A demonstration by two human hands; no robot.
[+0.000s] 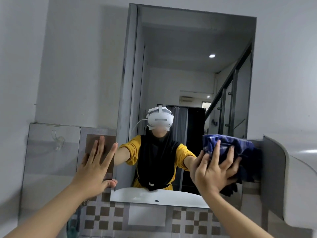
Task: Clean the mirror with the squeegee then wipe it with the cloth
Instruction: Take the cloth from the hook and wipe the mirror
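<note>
Right hand raised, fingers clamping bunched cloth against mirror lower right edge. Left hand flat, fingers spread wide, on tiled wall beside lower left edge.

Cloth partly hidden; forearms cut off

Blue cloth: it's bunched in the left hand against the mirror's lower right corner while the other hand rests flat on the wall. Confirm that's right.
Wrong hand. The head view shows the blue cloth bunched in the right hand at the mirror's lower right corner; the left hand rests flat on the wall.
</note>
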